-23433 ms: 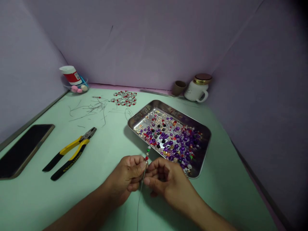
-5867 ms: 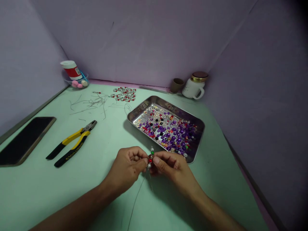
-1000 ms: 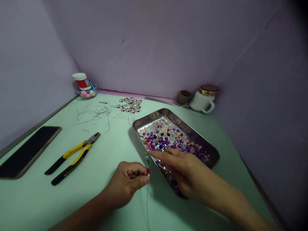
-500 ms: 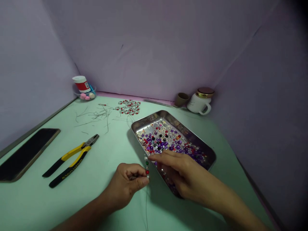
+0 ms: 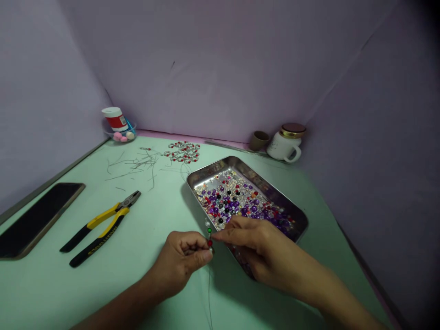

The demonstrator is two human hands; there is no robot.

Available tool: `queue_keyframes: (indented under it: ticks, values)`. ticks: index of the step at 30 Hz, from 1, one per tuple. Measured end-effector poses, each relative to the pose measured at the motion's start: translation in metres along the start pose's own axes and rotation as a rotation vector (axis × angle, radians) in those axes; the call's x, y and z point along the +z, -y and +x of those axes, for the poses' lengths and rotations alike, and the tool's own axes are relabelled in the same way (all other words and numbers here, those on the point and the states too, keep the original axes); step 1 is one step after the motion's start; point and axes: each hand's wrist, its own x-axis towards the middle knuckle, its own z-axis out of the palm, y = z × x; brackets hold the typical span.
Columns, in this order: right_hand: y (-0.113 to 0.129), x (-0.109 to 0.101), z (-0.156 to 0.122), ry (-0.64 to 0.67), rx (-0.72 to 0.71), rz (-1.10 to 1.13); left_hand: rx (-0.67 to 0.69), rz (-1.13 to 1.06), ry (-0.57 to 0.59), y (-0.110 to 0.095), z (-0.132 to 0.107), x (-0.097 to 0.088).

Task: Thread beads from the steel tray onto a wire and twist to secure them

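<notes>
My left hand [image 5: 184, 259] is closed in a pinch on a thin wire [image 5: 209, 293] that runs down toward me. A few beads [image 5: 209, 233], white, green and red, are threaded on the wire's upper end just above my fingers. My right hand [image 5: 256, 247] lies over the near corner of the metal tray [image 5: 237, 164], its thumb and forefinger pinched together right beside the threaded beads. Whether a bead sits between those fingertips is too small to tell. The tray holds many loose purple, red, black and silver beads [image 5: 237, 204].
Yellow-handled pliers [image 5: 103, 227] lie on the green table to the left, a dark phone [image 5: 32, 220] beyond them. Cut wire scraps [image 5: 137, 162] and a finished beaded piece [image 5: 184, 152] lie further back. A white lidded mug [image 5: 287, 142], a small cup [image 5: 258, 140] and a bowl with a glue bottle [image 5: 118, 126] stand along the wall.
My right hand has drawn back from the beads in the tray toward the wire's top, fingertips now pinched beside the threaded beads. My left hand has held its place.
</notes>
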Motion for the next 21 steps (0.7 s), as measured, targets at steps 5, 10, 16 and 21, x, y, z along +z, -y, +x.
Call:
queue_keyframes:
  ticks: [5,10,16,21]
  values:
    - [-0.0035,0.0051,0.0004,0.015,0.015,-0.019,-0.007,-0.024,-0.010,-0.0018,0.0009,0.0005]
    - [-0.0024,0.0048,0.0012,0.007,-0.007,0.002,-0.053,-0.047,-0.009,-0.0031,0.0018,0.0005]
    - [-0.0034,0.0055,0.0006,0.016,-0.009,-0.048,-0.077,-0.053,-0.027,-0.0013,0.0026,0.0006]
    - [-0.0020,0.0058,0.0002,0.025,-0.002,-0.082,-0.108,-0.090,-0.054,-0.0028,0.0038,0.0007]
